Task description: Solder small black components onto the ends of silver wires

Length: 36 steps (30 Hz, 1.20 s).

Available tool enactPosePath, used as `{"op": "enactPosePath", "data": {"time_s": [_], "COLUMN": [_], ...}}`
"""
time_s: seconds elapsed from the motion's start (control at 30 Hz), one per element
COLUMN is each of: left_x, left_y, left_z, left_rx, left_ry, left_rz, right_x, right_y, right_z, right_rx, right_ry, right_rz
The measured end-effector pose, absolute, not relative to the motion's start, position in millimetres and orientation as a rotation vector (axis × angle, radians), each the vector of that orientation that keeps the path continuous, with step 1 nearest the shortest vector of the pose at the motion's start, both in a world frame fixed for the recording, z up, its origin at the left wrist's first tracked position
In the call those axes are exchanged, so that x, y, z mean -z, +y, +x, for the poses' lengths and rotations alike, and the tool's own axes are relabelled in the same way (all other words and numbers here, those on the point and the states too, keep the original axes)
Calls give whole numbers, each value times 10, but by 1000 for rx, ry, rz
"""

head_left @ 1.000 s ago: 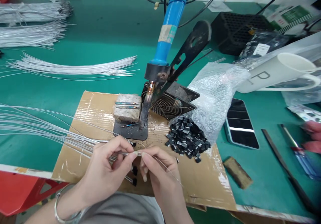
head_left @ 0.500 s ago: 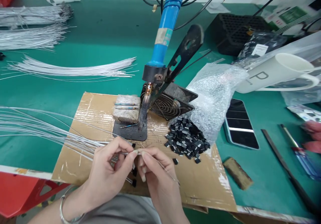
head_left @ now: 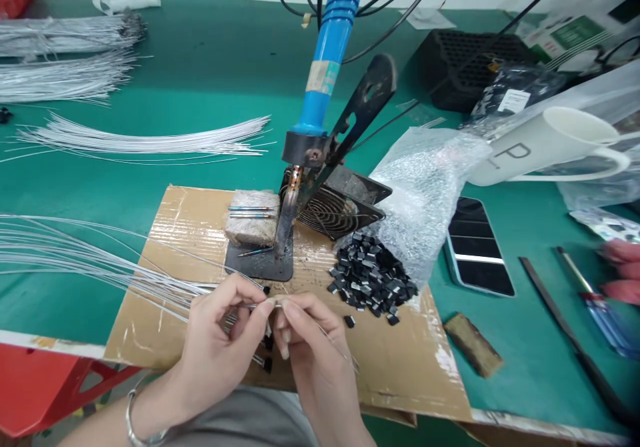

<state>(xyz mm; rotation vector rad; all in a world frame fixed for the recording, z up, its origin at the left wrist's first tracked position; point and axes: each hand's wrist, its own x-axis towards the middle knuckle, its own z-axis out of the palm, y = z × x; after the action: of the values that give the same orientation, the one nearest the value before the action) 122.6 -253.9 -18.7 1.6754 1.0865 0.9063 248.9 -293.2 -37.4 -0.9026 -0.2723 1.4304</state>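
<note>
Head view looked down on a cardboard sheet [head_left: 165, 287] laid over a green table [head_left: 200, 87]. At its far edge a blue-handled soldering iron [head_left: 325, 67] stood tip-down in a black stand [head_left: 260, 263], with a small fan [head_left: 333, 210] just behind it and a worn sponge block [head_left: 250, 223] beside it. A heap of small black parts [head_left: 373, 273] spilled from bubble wrap [head_left: 425, 187] to the right, near a phone [head_left: 475, 247] and a white mug [head_left: 545, 143]. Bundles of silver wire [head_left: 140, 141] lay farther off on the left.

Near the front edge, the left hand [head_left: 215, 353] held a sheaf of thin wires [head_left: 100, 260] fanning out leftward, thumb and forefinger pinched on one wire's end. The right hand [head_left: 310, 347] met it fingertip to fingertip, pinched narrowly at that same end; what it gripped there was too small to tell.
</note>
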Motion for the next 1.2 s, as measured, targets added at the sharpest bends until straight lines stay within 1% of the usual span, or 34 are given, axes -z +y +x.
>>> {"op": "enactPosePath", "data": {"time_s": [0.2, 0.33, 0.5, 0.87, 1.2], "left_x": [94, 62, 79, 136, 116], "left_y": [-2473, -2451, -2471, -2491, -2495], "left_z": [1268, 1265, 1239, 1200, 1144], "left_rx": [-922, -922, -946, -963, -856], "left_ry": [1139, 1176, 1150, 1089, 1062], "left_rz": [1580, 1580, 1626, 1757, 1871], "right_x": [368, 410, 428, 412, 377], "right_y": [-2954, -2967, -2960, -2982, -2943], "right_z": [2551, 2580, 2576, 2616, 2793], "right_rx": [-1471, -1398, -1340, -1366, -1550], "right_ry": [-299, -448, -524, -532, -539], "right_rz": [-924, -1019, -1080, -1082, -1105]}}
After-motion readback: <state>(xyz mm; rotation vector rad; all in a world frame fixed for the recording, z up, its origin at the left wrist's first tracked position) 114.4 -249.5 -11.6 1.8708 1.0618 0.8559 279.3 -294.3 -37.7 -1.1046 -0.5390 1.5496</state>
